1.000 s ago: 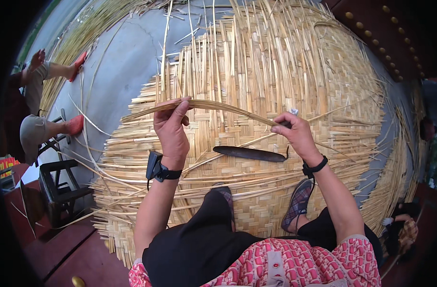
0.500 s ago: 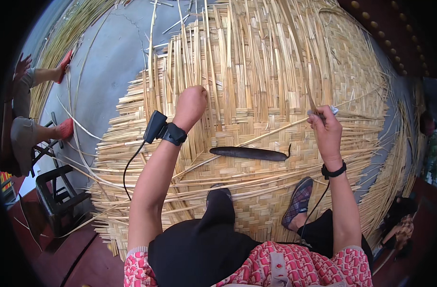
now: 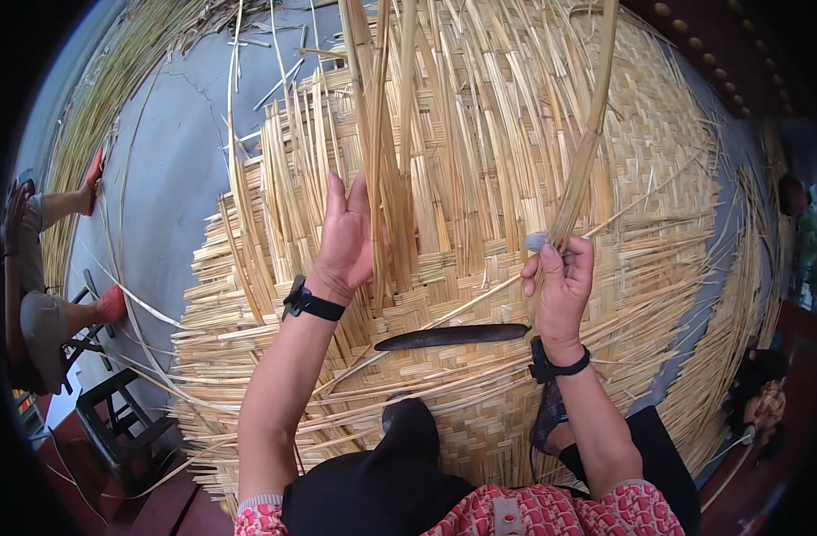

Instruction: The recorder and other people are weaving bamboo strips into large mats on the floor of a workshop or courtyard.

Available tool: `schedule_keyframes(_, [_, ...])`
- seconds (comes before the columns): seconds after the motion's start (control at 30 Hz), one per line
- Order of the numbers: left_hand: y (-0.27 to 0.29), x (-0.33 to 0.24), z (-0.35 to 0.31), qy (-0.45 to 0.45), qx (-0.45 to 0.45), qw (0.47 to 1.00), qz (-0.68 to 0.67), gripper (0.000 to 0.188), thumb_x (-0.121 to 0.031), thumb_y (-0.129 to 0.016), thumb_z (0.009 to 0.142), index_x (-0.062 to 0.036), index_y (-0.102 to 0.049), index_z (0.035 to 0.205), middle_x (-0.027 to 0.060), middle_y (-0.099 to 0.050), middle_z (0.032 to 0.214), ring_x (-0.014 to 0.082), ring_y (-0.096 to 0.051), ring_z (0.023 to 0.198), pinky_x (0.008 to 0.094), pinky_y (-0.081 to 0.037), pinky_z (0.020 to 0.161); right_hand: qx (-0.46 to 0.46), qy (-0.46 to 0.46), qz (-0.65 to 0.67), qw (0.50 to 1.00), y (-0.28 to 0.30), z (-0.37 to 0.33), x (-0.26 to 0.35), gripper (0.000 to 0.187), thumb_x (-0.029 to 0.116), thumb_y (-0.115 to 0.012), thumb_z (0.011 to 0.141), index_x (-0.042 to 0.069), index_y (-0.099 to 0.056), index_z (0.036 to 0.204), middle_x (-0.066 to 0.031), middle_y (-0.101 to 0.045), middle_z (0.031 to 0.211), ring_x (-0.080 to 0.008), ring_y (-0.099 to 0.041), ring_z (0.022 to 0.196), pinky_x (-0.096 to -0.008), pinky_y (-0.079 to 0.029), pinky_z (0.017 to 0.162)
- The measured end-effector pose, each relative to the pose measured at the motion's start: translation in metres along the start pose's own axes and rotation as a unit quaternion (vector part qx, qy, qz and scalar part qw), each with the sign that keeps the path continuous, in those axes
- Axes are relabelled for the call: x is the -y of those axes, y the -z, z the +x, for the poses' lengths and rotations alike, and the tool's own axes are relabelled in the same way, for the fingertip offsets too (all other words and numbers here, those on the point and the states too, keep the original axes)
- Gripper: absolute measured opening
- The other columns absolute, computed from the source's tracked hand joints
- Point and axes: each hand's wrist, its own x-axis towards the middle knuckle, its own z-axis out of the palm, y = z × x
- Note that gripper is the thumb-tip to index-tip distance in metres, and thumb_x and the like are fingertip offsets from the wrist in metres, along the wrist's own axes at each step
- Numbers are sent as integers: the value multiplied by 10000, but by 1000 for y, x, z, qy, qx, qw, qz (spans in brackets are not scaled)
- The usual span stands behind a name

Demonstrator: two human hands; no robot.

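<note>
Below me lies a large mat (image 3: pixel 480 393) woven from pale split-reed strips, with loose strips rising from its far part. My left hand (image 3: pixel 346 237) is open beside several raised reed strips (image 3: pixel 383 179). Its thumb and a finger are stretched upward, while the strips partly hide the other fingers. My right hand (image 3: pixel 565 286) is closed around the lower end of a reed strip (image 3: pixel 580 183) that slants up toward the far right. A small grey covering (image 3: pixel 535 241) shows at one of its fingertips. Between my hands and my feet, a long, dark, flat tool (image 3: pixel 453 337) rests on the mat.
Long loose reeds (image 3: pixel 87 116) lie along the far left, and more (image 3: pixel 739 330) along the right. At left, another person's legs and red shoes (image 3: pixel 112 304) show near a dark stool (image 3: pixel 113 420). My shoe (image 3: pixel 551 415) stands on the mat.
My left hand has opened and turned upward beside strips that now stand raised. My right hand has moved left and nearer to me, bringing its strip along. The view has shifted slightly.
</note>
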Motion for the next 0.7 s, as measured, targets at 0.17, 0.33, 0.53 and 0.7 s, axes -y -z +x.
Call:
schedule_keyframes(0.17, [-3, -10, 17, 156, 3, 955, 252, 586, -502, -400, 1034, -17, -483, 1353, 127, -614, 1267, 242, -627, 1112, 363, -529, 944, 69, -37, 36, 996, -20, 3, -30, 129, 107, -543, 1013, 42, -456, 1082, -85, -633, 931, -109, -593, 681, -250, -525, 562])
schedule_keyframes(0.33, [-34, -17, 27, 91, -12, 980, 176, 540, -469, -411, 1037, 9, -558, 1243, 136, -660, 1107, 219, -677, 925, 328, -596, 773, 78, -48, 54, 994, -54, 20, -59, 134, 62, -482, 1023, 14, -432, 1138, -141, -585, 1112, -212, -669, 1008, -365, -583, 896])
schedule_keyframes(0.53, [-38, -43, 37, 17, -38, 882, 469, 771, -190, -742, 855, 78, -308, 1433, 171, -640, 1033, 204, -661, 888, 313, -551, 720, 278, 41, -260, 924, -62, 48, -53, 176, -42, -496, 945, 13, -521, 1110, -169, -594, 1036, -266, -657, 960, -354, -560, 799])
schedule_keyframes(0.7, [-37, -60, -27, -170, -180, 679, 691, 539, -156, -687, 898, 73, -391, 1286, 86, -565, 772, 165, -634, 708, 305, -514, 620, 311, 100, -386, 863, -69, 69, -6, 135, 69, -623, 891, 41, -578, 1015, -202, -629, 803, -376, -645, 801, -438, -517, 700])
